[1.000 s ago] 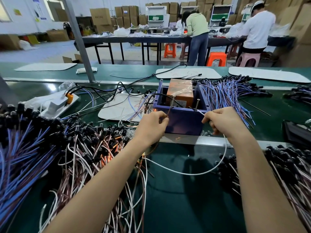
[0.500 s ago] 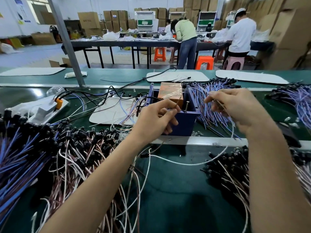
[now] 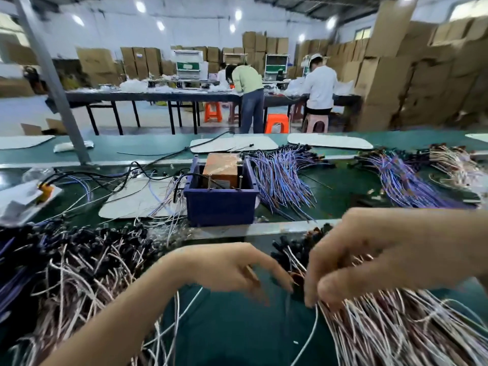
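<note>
Right hand (image 3: pixel 383 256) apparently pinches 1 white wire (image 3: pixel 312 331).

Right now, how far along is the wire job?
Done: cannot say for sure; the right pile under the right hand may be finished pieces. In hand: the right hand pinches a white wire at that pile's edge; the left hand reaches in beside it, its grip blurred. Left: a large left pile and the purple bundles beside the blue bin likely remain.
</note>
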Available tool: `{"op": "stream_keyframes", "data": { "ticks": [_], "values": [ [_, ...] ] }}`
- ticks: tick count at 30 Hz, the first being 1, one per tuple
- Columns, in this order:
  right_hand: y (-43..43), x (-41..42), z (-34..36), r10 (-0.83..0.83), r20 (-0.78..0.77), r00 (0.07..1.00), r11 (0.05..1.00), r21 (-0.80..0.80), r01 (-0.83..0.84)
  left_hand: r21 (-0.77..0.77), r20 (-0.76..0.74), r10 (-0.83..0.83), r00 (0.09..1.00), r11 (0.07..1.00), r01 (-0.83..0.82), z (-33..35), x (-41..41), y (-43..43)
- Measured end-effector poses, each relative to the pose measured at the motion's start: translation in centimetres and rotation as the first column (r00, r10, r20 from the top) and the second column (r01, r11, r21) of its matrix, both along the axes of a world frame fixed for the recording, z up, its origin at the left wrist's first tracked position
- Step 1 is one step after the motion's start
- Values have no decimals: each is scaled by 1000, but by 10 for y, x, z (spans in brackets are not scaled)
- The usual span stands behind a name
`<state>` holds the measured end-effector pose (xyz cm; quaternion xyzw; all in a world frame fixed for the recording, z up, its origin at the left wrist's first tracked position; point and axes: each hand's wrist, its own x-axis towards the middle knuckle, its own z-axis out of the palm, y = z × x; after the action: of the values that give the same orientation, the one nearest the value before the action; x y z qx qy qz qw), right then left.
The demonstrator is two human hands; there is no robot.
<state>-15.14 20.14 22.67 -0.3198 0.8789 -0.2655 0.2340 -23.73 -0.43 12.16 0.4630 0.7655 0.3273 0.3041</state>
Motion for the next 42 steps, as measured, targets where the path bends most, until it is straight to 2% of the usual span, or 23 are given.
{"op": "stream_keyframes", "data": {
  "ticks": [2,4,6,8,12,17,21,22,25,27,31,34,39,42],
  "values": [
    [10,-3,-14,-67,-37,997,997,43,69,-20,-64,138,988,990,-140,-8,-10,-6],
    [22,-17,-29,-196,-161,967,971,103,214,-90,-300,299,906,937,-339,-22,-22,-13],
    [26,-31,-48,-313,-260,913,930,110,350,-233,-535,311,785,839,-491,-42,-29,-17],
    [23,-44,-69,-409,-232,882,901,47,431,-297,-589,328,739,762,-575,-63,-32,-21],
    [-2,-58,-106,-457,-147,877,889,-37,457,-170,-647,420,637,735,-657,-76,-31,-21],
    [-53,-65,-137,-394,-376,839,918,-114,380,83,-516,543,663,802,-592,-51,-17,-11],
    [-73,-77,-132,-382,-494,781,917,-95,388,263,-434,633,640,769,-582,-22,-6,-14],
    [-73,-80,-129,-371,-549,749,913,-67,403,272,-379,656,653,753,-599,-17,-3,-19],
    [-57,-89,-118,-367,-694,619,880,-43,473,253,-22,646,763,742,-621,-8,4,-36],
    [-36,-95,-112,-426,-701,572,856,-108,505,243,96,630,771,736,-631,-5,7,-47],
    [1,-100,-113,-542,-670,507,798,-221,561,206,170,655,736,707,-677,-1,7,-64],
    [13,-104,-124,-590,-651,478,751,-225,621,211,169,688,705,673,-708,4,4,-71],
    [27,-108,-142,-638,-625,449,657,-138,742,219,195,699,688,653,-725,10,1,-78],
    [37,-109,-143,-703,-560,439,603,-142,785,246,312,679,665,618,-747,18,-2,-91]
  ]
}}
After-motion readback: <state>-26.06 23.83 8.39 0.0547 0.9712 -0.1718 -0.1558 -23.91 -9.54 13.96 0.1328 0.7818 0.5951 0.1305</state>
